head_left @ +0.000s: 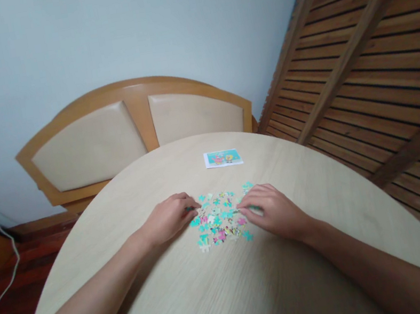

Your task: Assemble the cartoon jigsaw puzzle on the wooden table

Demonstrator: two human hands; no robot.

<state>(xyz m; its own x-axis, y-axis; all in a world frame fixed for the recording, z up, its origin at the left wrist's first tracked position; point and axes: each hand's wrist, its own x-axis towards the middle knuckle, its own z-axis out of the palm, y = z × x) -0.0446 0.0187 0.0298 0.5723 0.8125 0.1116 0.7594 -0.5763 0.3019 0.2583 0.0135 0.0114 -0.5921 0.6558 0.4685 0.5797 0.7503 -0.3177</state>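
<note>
Fingers of the left hand [170, 218] are bent and drawn toward the thumb at the left edge of the jigsaw pieces [215, 221], just below the centre of the frame; whether a piece is pinched there cannot be told. Thumb and fingers of the right hand [274, 210] are brought close together at the right edge, where a small piece may be held, though its outline is too blurred to be sure.

Between the two hands the pieces are spread in a loose, crowded patch, turquoise, pink, yellow and pale, with some overlapping. A pale piece [205, 248] is seen at the lower left of the patch, and a turquoise piece [247, 236] at its lower right. No joined section can be made out, so very little, if anything, is judged to have been fitted together, and nearly every piece appears to be left loose. Pale faces among the coloured ones suggest that some are lying face down and are yet to be turned.

A picture card [223, 158], with pink and yellow figures on turquoise, is laid flat above the patch, well apart from both hands. Everything is supported by the round table [179, 303], behind which a padded backrest [88, 146] is seen at the upper left.
</note>
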